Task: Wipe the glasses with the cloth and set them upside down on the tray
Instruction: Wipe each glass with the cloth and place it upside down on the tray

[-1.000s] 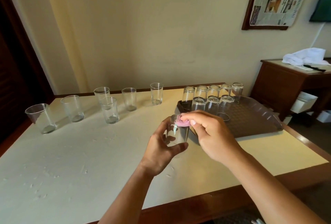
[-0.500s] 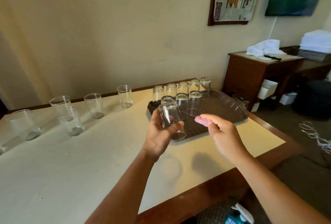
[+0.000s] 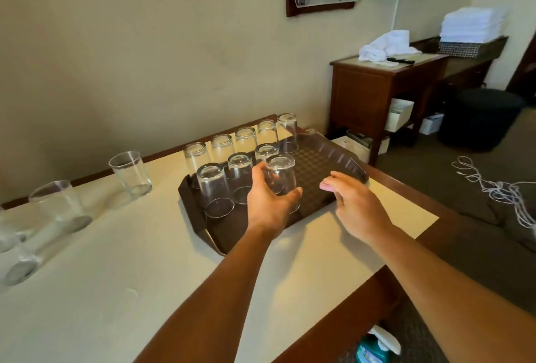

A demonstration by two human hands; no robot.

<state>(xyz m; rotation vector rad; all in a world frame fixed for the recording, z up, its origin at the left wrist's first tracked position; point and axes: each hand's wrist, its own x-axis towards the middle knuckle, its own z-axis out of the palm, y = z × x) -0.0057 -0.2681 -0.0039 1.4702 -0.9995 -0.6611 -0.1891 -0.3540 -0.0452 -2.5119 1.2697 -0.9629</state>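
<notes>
I've swung the wiped glass [image 3: 280,178] over from the table, my left hand [image 3: 268,206] gripping it upside down above the tray [image 3: 327,159] at one o'clock, my right hand [image 3: 358,206] pinching the pink cloth [image 3: 326,186]; only lowering remains.

left hand [image 3: 269,206]: bare, no glove, ring or watch seen | left forearm [image 3: 220,284]: bare along its whole visible length, no sleeve | right hand [image 3: 359,206]: bare, nothing worn | right forearm [image 3: 452,284]: bare, no sleeve or band seen
</notes>
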